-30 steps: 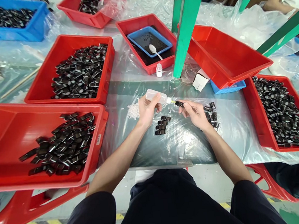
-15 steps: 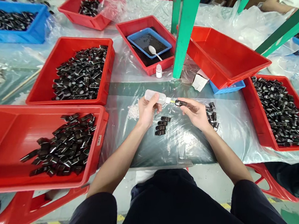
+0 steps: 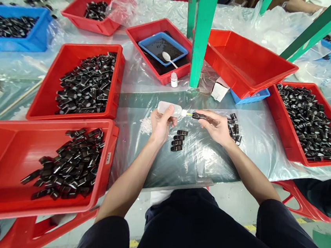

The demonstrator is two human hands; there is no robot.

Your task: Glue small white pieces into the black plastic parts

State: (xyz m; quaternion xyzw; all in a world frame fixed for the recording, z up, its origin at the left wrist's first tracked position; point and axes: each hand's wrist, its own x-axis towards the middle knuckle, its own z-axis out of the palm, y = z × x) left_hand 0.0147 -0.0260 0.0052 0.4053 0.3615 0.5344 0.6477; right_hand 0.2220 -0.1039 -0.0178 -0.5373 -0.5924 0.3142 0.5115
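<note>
A translucent squeeze bottle (image 3: pixel 168 108) lies tilted sideways in my left hand (image 3: pixel 160 127), its white cap and thin yellowish nozzle pointing right. My right hand (image 3: pixel 216 125) pinches a glossy black plastic piece (image 3: pixel 197 116) close to the nozzle tip; whether the two touch I cannot tell. Below the bottle, several similar black pieces (image 3: pixel 179 140) lie in a column on the plastic-covered table. More black pieces (image 3: pixel 234 128) lie just right of my right hand, partly behind it. A heap of small white bits (image 3: pixel 146 125) sits left of my left hand.
Red trays of black pieces stand at the left (image 3: pixel 47 126), behind it (image 3: pixel 69 49) and at the right (image 3: pixel 286 143). A red tray (image 3: pixel 250 63) leans beside a green post (image 3: pixel 203 37). A small white bottle (image 3: pixel 174 79) stands near a blue tray with a spoon (image 3: pixel 166 56).
The view has shifted slightly. My hands still hold the bottle and the black piece nose to nose, with the piece turned a little between my right fingers.
</note>
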